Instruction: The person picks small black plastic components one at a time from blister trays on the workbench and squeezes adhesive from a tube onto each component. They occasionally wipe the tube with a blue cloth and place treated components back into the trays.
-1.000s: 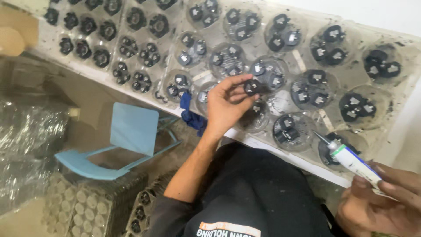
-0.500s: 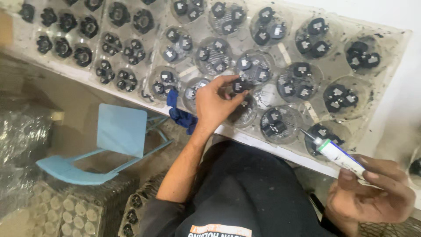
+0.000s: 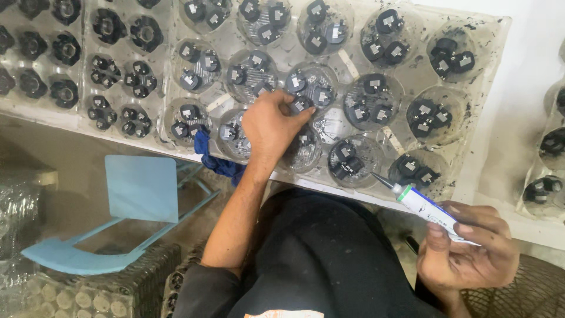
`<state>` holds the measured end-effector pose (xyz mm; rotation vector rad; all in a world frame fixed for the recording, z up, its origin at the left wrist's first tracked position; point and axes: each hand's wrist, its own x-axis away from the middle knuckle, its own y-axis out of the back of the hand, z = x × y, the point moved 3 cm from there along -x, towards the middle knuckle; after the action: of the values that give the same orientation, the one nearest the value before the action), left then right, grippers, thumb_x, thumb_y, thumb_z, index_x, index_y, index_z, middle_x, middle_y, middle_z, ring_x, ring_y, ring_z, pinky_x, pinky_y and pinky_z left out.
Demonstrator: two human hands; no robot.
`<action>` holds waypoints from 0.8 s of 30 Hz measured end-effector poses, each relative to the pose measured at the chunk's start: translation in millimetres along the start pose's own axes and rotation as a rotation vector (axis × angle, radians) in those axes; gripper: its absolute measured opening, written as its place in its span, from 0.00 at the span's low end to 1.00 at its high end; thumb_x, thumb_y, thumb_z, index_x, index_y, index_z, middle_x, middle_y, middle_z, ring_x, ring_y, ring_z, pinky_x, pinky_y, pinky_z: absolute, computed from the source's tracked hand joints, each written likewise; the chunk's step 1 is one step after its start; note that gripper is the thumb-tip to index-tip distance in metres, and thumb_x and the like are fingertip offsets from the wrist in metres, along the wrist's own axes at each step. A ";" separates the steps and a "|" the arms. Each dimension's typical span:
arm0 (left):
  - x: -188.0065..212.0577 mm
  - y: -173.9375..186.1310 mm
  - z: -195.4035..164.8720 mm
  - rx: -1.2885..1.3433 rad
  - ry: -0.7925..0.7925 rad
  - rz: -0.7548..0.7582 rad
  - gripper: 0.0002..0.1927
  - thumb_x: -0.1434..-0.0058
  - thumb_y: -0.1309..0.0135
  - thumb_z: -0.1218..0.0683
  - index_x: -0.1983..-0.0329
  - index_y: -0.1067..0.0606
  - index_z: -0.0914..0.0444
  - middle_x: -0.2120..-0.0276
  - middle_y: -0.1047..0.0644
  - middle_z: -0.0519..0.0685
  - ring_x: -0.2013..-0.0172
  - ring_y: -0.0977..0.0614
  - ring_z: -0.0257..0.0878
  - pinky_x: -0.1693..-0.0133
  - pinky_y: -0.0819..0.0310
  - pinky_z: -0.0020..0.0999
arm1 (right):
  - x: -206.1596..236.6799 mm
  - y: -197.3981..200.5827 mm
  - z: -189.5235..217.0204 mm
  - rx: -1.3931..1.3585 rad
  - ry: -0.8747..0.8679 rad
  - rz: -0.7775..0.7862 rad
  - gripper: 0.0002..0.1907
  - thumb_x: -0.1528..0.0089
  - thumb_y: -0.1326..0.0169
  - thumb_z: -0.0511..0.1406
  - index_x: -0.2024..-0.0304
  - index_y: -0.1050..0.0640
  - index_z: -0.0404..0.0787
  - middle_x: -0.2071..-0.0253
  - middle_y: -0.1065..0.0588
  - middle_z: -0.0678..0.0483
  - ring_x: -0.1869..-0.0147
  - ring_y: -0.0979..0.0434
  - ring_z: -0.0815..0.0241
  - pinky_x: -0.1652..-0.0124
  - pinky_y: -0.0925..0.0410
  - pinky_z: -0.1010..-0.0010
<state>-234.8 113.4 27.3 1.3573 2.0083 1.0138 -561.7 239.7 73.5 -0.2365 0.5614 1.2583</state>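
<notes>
My left hand [image 3: 272, 126] reaches over a clear plastic tray [image 3: 488, 88] of round cups, each holding a few small black parts with grey tops. Its fingertips pinch one black part [image 3: 301, 105] at the edge of a middle cup. My right hand [image 3: 468, 250] is down at the lower right, off the tray, gripping a white tube with a green collar and thin nozzle [image 3: 421, 203]. The nozzle points up-left toward the tray's near edge.
A second tray [image 3: 44, 112] of larger black parts lies at the left. A blue cloth [image 3: 215, 159] hangs off the table edge. A light blue plastic chair [image 3: 126, 200] stands at my left. More trays [image 3: 544, 171] sit at the far right on the white table.
My left hand has lowered the black part from above the tray down into a middle cup. My right hand with the tube stays at the lower right.
</notes>
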 end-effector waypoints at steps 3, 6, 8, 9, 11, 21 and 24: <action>1.3 -5.5 -1.4 -0.034 -0.017 0.013 0.23 0.59 0.25 0.41 0.68 0.18 0.60 0.74 0.20 0.48 0.71 0.18 0.47 0.69 0.26 0.44 | -0.2 -2.0 0.5 0.001 0.013 0.010 0.15 0.32 0.37 0.24 0.50 0.30 0.37 0.57 0.25 0.44 0.56 0.19 0.53 0.57 0.25 0.73; 0.7 -3.0 -5.1 -0.079 -0.094 -0.005 0.25 0.59 0.25 0.39 0.68 0.17 0.60 0.72 0.19 0.51 0.71 0.18 0.51 0.69 0.26 0.45 | -0.5 -4.7 1.6 0.015 -0.016 0.027 0.14 0.31 0.38 0.25 0.51 0.31 0.37 0.56 0.26 0.45 0.55 0.19 0.54 0.55 0.22 0.73; 0.0 1.0 -5.3 -0.079 -0.039 0.050 0.25 0.57 0.25 0.38 0.66 0.18 0.59 0.73 0.19 0.50 0.70 0.18 0.50 0.69 0.26 0.45 | -0.9 -5.9 2.9 0.031 -0.020 0.035 0.14 0.30 0.38 0.25 0.51 0.31 0.37 0.57 0.26 0.46 0.55 0.19 0.54 0.54 0.23 0.72; -1.4 3.9 -5.6 -0.079 -0.013 0.076 0.25 0.57 0.26 0.38 0.66 0.18 0.59 0.73 0.19 0.50 0.70 0.18 0.50 0.68 0.26 0.45 | -1.4 -6.3 3.4 0.041 -0.008 0.039 0.14 0.31 0.38 0.25 0.51 0.31 0.37 0.57 0.25 0.46 0.55 0.18 0.53 0.55 0.23 0.72; -7.4 15.1 -8.3 0.006 -0.134 0.053 0.19 0.50 0.28 0.45 0.60 0.18 0.59 0.69 0.19 0.50 0.68 0.17 0.49 0.67 0.25 0.44 | -1.1 -6.5 4.8 0.059 -0.012 0.052 0.14 0.31 0.38 0.26 0.50 0.31 0.37 0.58 0.26 0.47 0.56 0.18 0.53 0.55 0.24 0.72; -62.8 9.3 -8.6 -0.080 -0.761 0.235 0.23 0.52 0.41 0.66 0.52 0.17 0.58 0.50 0.18 0.48 0.54 0.17 0.51 0.54 0.22 0.44 | 7.9 -7.1 14.3 0.044 -0.093 0.064 0.13 0.30 0.38 0.25 0.51 0.31 0.38 0.57 0.26 0.48 0.55 0.21 0.54 0.55 0.26 0.72; -72.4 1.3 -5.3 -0.138 -0.757 0.340 0.22 0.50 0.41 0.66 0.51 0.17 0.58 0.51 0.18 0.48 0.54 0.18 0.52 0.54 0.23 0.46 | 6.7 -9.1 17.3 0.069 -0.065 0.056 0.15 0.31 0.37 0.25 0.51 0.31 0.37 0.57 0.25 0.46 0.55 0.20 0.54 0.56 0.26 0.72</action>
<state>-211.2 44.9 31.6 1.7067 1.1590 0.6074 -547.1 250.5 83.4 -0.1227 0.5577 1.2936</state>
